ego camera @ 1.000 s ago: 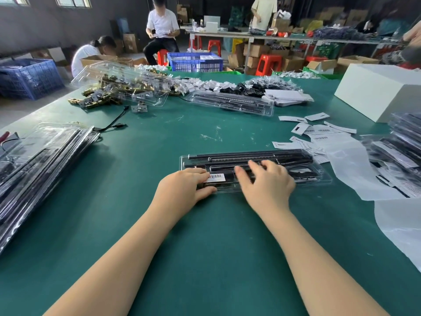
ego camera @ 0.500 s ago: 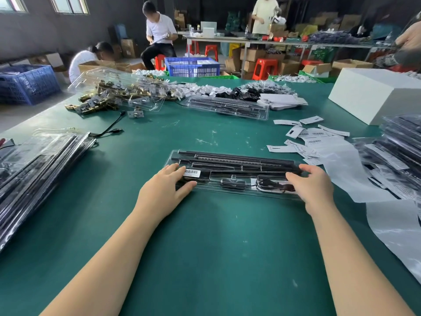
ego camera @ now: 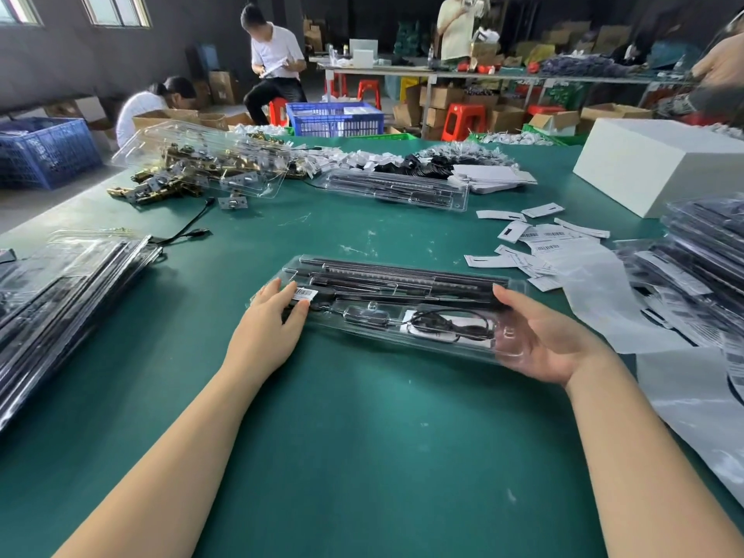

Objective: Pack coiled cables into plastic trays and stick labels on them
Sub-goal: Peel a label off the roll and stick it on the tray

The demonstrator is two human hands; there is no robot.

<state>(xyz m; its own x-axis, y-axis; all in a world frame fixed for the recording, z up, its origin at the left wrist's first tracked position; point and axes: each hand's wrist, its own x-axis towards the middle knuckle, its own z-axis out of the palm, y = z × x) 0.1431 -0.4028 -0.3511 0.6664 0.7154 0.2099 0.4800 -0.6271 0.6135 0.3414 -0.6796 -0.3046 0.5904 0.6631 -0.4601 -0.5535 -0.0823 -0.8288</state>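
Plastic tray (ego camera: pixel 402 312) holding a coiled cable (ego camera: pixel 451 327) is lying across the green worktop (ego camera: pixel 362 436); left hand (ego camera: pixel 269 324) is pressing flat fingers (ego camera: pixel 296 312) beside its label (ego camera: pixel 306 294), right hand (ego camera: pixel 551 340) is cupping its end, thumb on top.

A broad green table (ego camera: pixel 362 457) carries everything. On it lie stacked clear plastic trays (ego camera: pixel 60 292), loose white paper labels (ego camera: pixel 535 239) and a white rectangular box (ego camera: pixel 652 163).

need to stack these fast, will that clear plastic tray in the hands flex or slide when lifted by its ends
The clear plastic tray is long and thin-walled, so it probably bows somewhat when held by its ends. The dark rods along its length likely stiffen it. Its glossy surface looks slippery; the right hand cradles one end from below, the left hand rests on the other.
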